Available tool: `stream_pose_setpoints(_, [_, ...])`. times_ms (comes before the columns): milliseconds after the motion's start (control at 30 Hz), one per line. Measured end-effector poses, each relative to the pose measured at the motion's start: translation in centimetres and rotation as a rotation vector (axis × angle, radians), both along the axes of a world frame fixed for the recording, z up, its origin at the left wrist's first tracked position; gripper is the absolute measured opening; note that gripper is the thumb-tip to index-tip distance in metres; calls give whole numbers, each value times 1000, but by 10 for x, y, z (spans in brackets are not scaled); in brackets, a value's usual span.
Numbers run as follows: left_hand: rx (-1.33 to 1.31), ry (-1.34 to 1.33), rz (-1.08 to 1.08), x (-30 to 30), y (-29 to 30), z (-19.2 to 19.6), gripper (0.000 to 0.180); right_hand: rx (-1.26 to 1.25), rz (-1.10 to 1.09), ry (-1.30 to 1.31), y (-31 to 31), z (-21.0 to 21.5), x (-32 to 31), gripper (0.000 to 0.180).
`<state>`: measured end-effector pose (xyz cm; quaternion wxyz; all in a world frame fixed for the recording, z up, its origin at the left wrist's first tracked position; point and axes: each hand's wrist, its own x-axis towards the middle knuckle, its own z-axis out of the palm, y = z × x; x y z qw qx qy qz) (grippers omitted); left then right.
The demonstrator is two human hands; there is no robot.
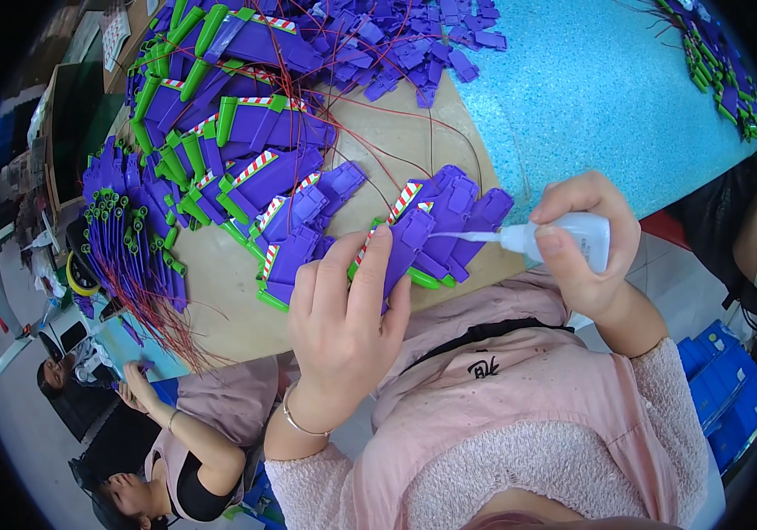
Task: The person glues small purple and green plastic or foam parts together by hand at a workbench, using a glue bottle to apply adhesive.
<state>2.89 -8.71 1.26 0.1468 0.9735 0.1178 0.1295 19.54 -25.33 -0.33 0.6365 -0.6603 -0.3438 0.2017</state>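
Observation:
In my right hand (586, 238) is a small white squeeze bottle (577, 240) with a long thin nozzle, held on its side. The nozzle's tip points left and meets, or nearly meets, a purple plastic wing piece (409, 237). My left hand (343, 296) rests on that piece, fingers stretched out and fingertips pressing its left side. The piece has a red-and-white striped strip and green edging. More purple panels (453, 208) lie overlapped just beyond it. To the left of my fingers sits another group of purple and green wing pieces (294, 243).
Purple and green wing parts (237, 115) with red wires pile up at the far left. Small purple plates (405, 44) heap at the back. Blue speckled mat (590, 97) covers the right side of the table. A co-worker (193, 442) sits at the lower left. Blue bins (727, 389) stand right.

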Motion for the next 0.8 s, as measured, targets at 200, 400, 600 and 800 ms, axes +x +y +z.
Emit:
stream_pose_setpoints(200, [7,6,2,0,-1,1,49,10,66,-5,5,1,-3,12])
stream_pose_setpoints(400, [92,-15,23,-1,-4,0,46,-7,12,-38,2,2,0,13])
stream_pose_setpoints(600, [306,-37,-9,-2,-6,1,38,58,0,15,9,4,-3,13])
stream_pose_setpoints(800, [329,-20,-14,-4,-5,0,37,24,3,-81,5,4,3,13])
